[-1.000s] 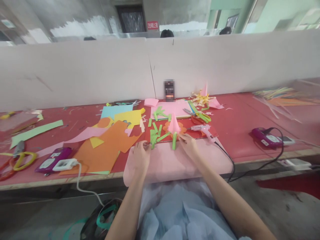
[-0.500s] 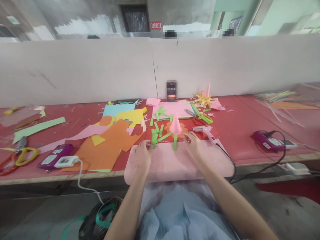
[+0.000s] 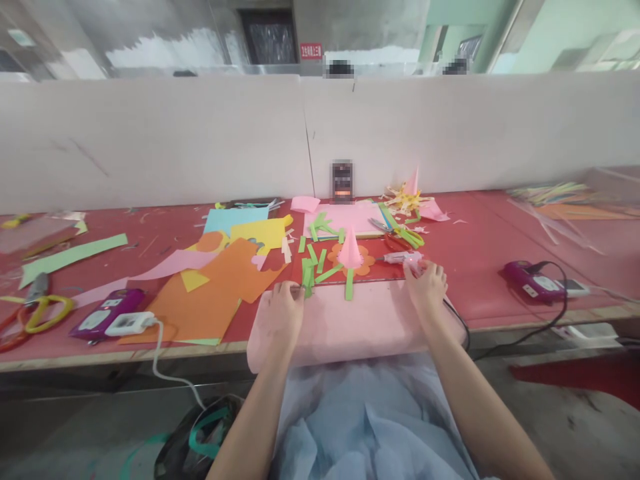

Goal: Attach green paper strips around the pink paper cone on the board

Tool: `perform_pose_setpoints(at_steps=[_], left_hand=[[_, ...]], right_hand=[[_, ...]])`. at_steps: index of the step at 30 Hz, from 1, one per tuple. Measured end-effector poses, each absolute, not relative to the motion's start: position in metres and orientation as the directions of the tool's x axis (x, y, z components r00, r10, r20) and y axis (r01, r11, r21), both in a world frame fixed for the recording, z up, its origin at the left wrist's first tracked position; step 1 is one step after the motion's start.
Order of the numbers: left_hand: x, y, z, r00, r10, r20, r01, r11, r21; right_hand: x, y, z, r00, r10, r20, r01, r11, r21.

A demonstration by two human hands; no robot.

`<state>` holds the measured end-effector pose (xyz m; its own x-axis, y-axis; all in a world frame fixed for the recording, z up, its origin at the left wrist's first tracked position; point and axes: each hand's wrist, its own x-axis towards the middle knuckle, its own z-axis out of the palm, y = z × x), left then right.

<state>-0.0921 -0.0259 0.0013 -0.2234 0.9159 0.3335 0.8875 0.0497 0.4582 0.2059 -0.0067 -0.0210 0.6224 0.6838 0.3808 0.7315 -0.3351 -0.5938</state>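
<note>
My left hand (image 3: 284, 312) rests on a large pink sheet (image 3: 350, 323) that hangs over the table's front edge. Its fingers are curled onto a bunch of green paper strips (image 3: 307, 275). My right hand (image 3: 426, 288) lies at the sheet's right end, fingers closed over the handle of a pink glue gun (image 3: 404, 257). Between the hands a pink paper cone (image 3: 350, 248) stands on an orange paper flower (image 3: 367, 261), on a red sheet (image 3: 385, 272). A single green strip (image 3: 349, 285) lies below the cone.
Orange (image 3: 215, 300), yellow and blue sheets lie to the left. Near the front edge are a purple device with a white plug (image 3: 107, 320) and yellow-handled scissors (image 3: 37, 313). Green-handled scissors (image 3: 400, 233) lie behind the glue gun; another purple device (image 3: 530, 280) with a cable sits right. A white partition (image 3: 200, 140) backs the table.
My right hand has moved right from the green strip below the cone to the glue gun. My left hand has stayed at the green strips.
</note>
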Motion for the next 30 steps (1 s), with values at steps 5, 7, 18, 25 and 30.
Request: perform_pose_setpoints(at_steps=[5,7,18,25,30], left_hand=[[-0.073,-0.021,0.011,-0.154,0.891,0.428,0.874,-0.079,0.479],[-0.06,-0.01,0.017,-0.081,0.892,0.445,0.826,-0.19,0.531],[0.017,0.072,0.075,-0.019,0.846,0.532,0.699,-0.369,0.612],[0.015,0.08,0.078,-0.015,0.891,0.454,0.711,-0.31,0.631],[0.014,0.079,0.084,0.033,0.871,0.491,0.702,-0.369,0.609]], right_hand=[[0.203,-0.006,-0.022,0.594,0.726,0.346,0.755,-0.356,-0.551],[0.203,-0.006,-0.021,0.577,0.728,0.37,0.773,-0.341,-0.535],[0.206,-0.005,-0.022,0.6,0.704,0.38,0.73,-0.285,-0.621],[0.205,-0.005,-0.021,0.598,0.675,0.432,0.684,-0.15,-0.714],[0.202,-0.007,-0.018,0.594,0.699,0.398,0.668,-0.153,-0.728]])
